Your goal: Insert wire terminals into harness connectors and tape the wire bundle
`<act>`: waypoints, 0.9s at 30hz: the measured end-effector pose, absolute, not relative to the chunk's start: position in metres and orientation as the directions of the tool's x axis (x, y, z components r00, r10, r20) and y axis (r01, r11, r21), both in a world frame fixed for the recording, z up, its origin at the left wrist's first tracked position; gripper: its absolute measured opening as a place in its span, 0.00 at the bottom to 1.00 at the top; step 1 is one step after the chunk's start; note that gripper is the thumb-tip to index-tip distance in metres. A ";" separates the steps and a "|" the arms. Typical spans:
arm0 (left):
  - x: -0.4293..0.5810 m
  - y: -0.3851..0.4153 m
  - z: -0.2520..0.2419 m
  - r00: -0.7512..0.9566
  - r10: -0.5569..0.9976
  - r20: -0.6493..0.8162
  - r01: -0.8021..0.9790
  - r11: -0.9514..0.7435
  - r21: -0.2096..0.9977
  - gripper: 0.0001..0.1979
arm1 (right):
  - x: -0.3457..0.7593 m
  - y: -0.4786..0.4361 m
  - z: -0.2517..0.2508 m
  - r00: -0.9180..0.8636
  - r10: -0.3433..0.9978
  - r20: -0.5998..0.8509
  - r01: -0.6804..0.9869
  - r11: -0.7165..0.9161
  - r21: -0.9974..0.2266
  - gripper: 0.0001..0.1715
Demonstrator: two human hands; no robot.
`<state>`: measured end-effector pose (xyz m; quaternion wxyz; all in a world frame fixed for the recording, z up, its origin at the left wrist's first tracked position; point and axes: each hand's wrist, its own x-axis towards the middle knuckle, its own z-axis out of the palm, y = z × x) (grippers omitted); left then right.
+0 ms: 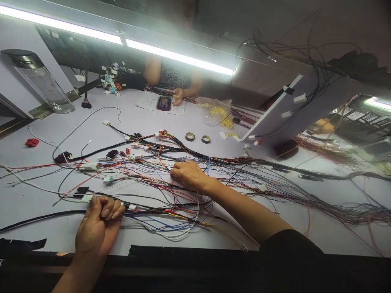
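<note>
A wiring harness (195, 153) of many thin coloured wires and black-wrapped branches spreads across the white table. Near the front edge, my left hand (99, 221) is closed with curled fingers; what lies inside them is hidden. A white connector (87, 198) shows right at its thumb, and a black connector (81, 191) sits just beyond. My right hand (189, 175) reaches into the middle of the bundle, its fingers pinched on thin wires. Left of it lie a grey-white connector (88, 166) and a white connector with a green part (108, 180).
Two tape rolls (190, 136) lie behind the harness, near a bag of yellow parts (215, 112). A glass bottle (45, 85) stands at the left, with a red connector (31, 142) in front. Opposite, another person's hand (178, 96) rests by a paper sheet (146, 101). A partition (275, 108) rises at right.
</note>
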<state>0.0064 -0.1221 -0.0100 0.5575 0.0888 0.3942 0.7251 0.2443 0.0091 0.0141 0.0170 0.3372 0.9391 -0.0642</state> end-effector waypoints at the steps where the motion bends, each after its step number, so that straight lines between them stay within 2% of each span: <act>1: 0.006 -0.123 -0.010 -0.362 0.880 -0.308 -0.737 -0.068 0.672 0.09 | 0.243 0.013 0.013 -0.782 0.618 -0.082 0.624 0.773 -0.119 0.10; 8: 0.007 -0.123 -0.009 -0.373 0.868 -0.329 -0.739 -0.063 0.670 0.10 | 0.255 0.024 0.007 -0.797 0.603 -0.014 0.585 0.767 -0.265 0.07; 15: 0.007 -0.121 -0.010 -0.374 0.866 -0.332 -0.735 -0.058 0.676 0.09 | 0.246 0.017 -0.004 -0.837 0.547 -0.007 0.533 0.814 -0.230 0.06; 18: 0.007 -0.121 -0.010 -0.381 0.860 -0.340 -0.731 -0.055 0.680 0.09 | 0.247 0.022 0.002 -0.809 0.587 -0.046 0.582 0.785 -0.213 0.06; 21: 0.008 -0.120 -0.010 -0.392 0.849 -0.354 -0.729 -0.052 0.683 0.10 | 0.253 0.025 0.010 -0.739 0.670 -0.077 0.664 0.703 -0.253 0.06; 23: 0.009 -0.120 -0.011 -0.395 0.848 -0.354 -0.726 -0.052 0.686 0.10 | 0.257 0.025 0.012 -0.712 0.701 -0.042 0.675 0.667 -0.314 0.07; 27: 0.009 -0.119 -0.010 -0.387 0.849 -0.360 -0.732 -0.045 0.680 0.10 | 0.258 0.018 0.012 -0.728 0.674 0.127 0.562 0.692 -0.452 0.07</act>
